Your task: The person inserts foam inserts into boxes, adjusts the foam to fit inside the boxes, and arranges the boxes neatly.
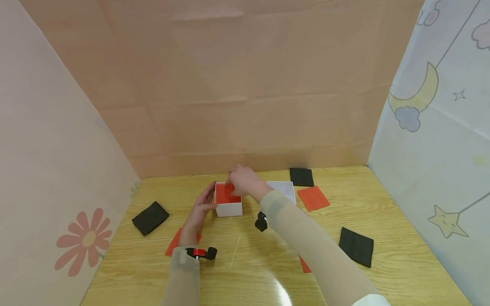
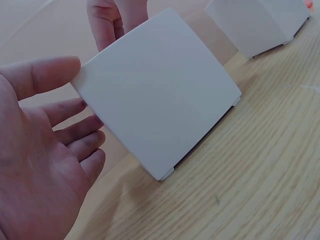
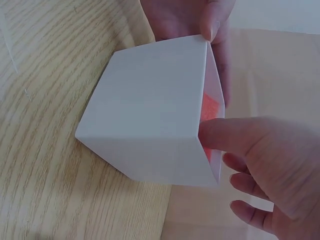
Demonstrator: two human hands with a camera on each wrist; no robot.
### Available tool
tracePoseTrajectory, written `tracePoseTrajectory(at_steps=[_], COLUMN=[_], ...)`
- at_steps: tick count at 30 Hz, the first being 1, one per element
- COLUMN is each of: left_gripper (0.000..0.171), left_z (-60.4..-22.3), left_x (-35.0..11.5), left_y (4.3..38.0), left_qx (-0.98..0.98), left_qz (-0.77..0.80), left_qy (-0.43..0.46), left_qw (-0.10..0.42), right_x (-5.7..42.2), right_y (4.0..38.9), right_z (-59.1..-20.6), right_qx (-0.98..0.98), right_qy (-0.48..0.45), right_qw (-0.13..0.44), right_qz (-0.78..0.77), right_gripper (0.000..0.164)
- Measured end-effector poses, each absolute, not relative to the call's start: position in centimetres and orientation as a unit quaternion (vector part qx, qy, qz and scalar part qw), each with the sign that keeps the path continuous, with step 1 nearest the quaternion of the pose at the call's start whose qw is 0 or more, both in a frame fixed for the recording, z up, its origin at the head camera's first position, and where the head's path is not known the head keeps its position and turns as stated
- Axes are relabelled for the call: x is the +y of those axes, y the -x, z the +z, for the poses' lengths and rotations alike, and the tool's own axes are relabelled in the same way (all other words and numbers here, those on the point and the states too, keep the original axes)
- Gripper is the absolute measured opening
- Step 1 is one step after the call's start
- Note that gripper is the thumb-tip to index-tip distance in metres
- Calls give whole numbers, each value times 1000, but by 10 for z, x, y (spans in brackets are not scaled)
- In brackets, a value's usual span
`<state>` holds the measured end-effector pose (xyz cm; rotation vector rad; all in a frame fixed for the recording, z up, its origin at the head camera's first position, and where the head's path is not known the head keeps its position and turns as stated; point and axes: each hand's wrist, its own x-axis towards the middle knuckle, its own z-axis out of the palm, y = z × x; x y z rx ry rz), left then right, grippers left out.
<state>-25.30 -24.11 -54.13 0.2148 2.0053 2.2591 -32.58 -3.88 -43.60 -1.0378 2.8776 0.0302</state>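
Head view: my left hand (image 1: pixel 198 209) lies along the left side of an open-topped, square white box (image 1: pixel 229 210) on the wood-grain table (image 1: pixel 237 284), and my right hand (image 1: pixel 246 182) reaches into its top, where a bright red square of cloth (image 1: pixel 222 196) lies inside. A second open white box (image 1: pixel 282 187) stands to the right, partly behind my right forearm. Beyond it are a black cloth square (image 1: pixel 301 177) and a red-orange cloth square (image 1: pixel 313 198); another black one (image 1: pixel 356 247) lies nearer on the right, and a dark folded cloth (image 1: pixel 150 218) lies on the far left. An orange-red piece (image 1: pixel 173 246) peeks out beside my left wrist. Left wrist view: my left thumb rests at the upper corner of the first box, the other fingers loosely extended along its side — a touch, not a clench. Part of my right hand shows behind the rim, and the second box stands just beyond. Right wrist view: one digit of my right hand goes into the opening at the red cloth, the others loosely bent outside — its tip is hidden, so I cannot tell whether I pinch the cloth.
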Motion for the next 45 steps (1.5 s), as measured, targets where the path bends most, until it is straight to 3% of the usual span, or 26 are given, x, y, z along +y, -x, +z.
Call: tracePoseTrajectory(at_steps=[13, 22, 45], left_gripper=[75, 75, 75], left_z=[-541, -541, -543], left_x=[-241, -239, -237], left_y=[252, 253, 254], left_qx=[663, 659, 658], left_qz=[743, 746, 748], left_qy=[-74, -72, -68], left_qw=[55, 59, 62], right_x=[-37, -33, -35], right_y=[329, 335, 330], right_z=[-441, -438, -444], right_qx=[939, 947, 956], right_qy=[340, 319, 288], right_qw=[50, 14, 44], right_qz=[25, 31, 26], right_gripper=[33, 10, 8])
